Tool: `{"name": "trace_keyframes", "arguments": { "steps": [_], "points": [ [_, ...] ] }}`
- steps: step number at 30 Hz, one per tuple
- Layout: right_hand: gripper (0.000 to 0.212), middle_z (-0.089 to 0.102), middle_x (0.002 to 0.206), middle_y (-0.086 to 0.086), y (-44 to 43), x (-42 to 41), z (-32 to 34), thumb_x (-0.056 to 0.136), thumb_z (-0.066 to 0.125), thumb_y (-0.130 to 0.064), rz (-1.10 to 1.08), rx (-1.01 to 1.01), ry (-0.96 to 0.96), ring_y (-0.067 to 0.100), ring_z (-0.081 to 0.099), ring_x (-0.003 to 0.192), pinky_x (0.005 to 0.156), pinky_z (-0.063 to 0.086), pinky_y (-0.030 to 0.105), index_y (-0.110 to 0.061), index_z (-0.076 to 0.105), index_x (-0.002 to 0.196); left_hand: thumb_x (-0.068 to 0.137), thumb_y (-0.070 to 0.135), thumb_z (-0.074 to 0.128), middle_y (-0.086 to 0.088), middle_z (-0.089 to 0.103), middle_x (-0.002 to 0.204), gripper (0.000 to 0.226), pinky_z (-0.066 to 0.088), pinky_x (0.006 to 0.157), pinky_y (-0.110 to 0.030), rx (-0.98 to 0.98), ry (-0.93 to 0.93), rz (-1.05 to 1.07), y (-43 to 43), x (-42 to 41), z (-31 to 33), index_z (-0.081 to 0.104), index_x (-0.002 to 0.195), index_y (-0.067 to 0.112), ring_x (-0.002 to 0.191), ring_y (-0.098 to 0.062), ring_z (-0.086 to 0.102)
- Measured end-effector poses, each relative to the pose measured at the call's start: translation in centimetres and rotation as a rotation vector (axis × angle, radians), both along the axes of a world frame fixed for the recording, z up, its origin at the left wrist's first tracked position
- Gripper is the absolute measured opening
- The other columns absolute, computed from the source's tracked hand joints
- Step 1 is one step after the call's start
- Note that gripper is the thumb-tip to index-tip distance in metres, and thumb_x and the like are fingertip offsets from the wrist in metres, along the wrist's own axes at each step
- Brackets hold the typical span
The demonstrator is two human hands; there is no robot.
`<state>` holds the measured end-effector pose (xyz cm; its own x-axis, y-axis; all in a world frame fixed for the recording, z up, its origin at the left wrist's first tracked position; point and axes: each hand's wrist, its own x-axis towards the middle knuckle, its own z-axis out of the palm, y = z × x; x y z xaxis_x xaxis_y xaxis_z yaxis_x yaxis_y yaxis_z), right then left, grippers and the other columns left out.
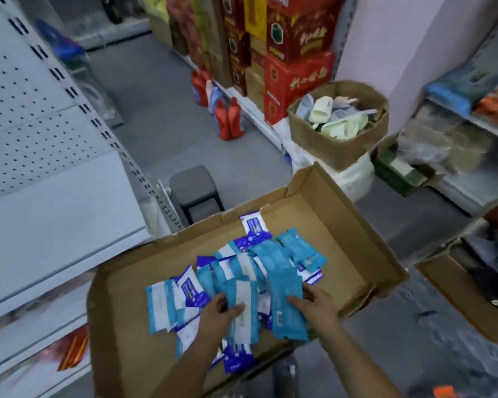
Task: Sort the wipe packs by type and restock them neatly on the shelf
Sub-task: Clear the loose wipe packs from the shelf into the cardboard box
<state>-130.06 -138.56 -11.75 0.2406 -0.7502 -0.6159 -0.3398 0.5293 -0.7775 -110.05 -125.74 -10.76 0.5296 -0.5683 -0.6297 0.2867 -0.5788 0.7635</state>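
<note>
Because packs (270, 254) lie mixed in the box (314, 225), my left hand (223, 310) grips a white-label pack (242, 326), my right hand (314, 304) a teal pack (285, 320), to sort.

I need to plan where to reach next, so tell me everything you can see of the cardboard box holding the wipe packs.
The cardboard box is a wide, shallow, open tray of plain brown board with low walls and creased corner flaps. It sits at an angle beside the white shelf. A loose pile of wipe packs covers its middle; its far right floor is bare. The left hand and right hand each grip a pack above it.
</note>
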Motion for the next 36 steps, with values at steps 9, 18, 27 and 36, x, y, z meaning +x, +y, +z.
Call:
{"name": "trace_keyframes", "arguments": {
  "steps": [9,18,27,36],
  "points": [
    [0.038,0.068,0.105,0.019,-1.1,0.9,-4.2,0.073,0.081,0.002,0.205,0.031,0.155,0.028,0.065,0.091,0.082,0.057,0.043,-0.017,0.058,0.096,0.082,0.005,0.079,-0.009,0.068,0.111,0.036,0.054,0.070,-0.015,0.151,0.010,0.067,0.5,-2.7,-5.2,0.062,0.114,0.005,0.096,-0.019,0.064],
    [0.044,0.063,0.120,-0.003,0.4,8.4,1.0,0.082,0.079,-0.013,0.482,-0.227,0.059,0.014,0.057,0.116,0.095,0.042,0.027,-0.020,0.058,0.120,0.091,0.020,0.072,0.000,0.066,0.119,0.029,0.049,0.096,-0.029,0.091,-0.143,0.271,8.3,2.2,-1.3,0.061,0.117,0.024,0.114,-0.017,0.061],
    [0.045,0.064,0.122,-0.010,17.6,25.9,8.6,0.084,0.077,-0.008,0.861,-0.200,-0.245,-0.003,0.060,0.112,0.098,0.047,0.025,-0.026,0.059,0.121,0.096,0.038,0.062,0.016,0.061,0.128,0.035,0.047,0.104,-0.033,-0.135,-0.257,0.611,25.6,10.3,5.8,0.055,0.130,0.035,0.119,-0.005,0.058],
    [0.038,0.070,0.116,0.000,44.6,39.6,14.9,0.087,0.069,0.003,1.019,-0.130,-0.452,0.011,0.067,0.110,0.081,0.053,0.018,-0.023,0.062,0.114,0.093,0.039,0.066,0.013,0.064,0.130,0.039,0.045,0.102,-0.027,-0.346,-0.443,0.801,51.4,20.2,12.4,0.059,0.130,0.029,0.123,-0.002,0.057]
  ]
}}
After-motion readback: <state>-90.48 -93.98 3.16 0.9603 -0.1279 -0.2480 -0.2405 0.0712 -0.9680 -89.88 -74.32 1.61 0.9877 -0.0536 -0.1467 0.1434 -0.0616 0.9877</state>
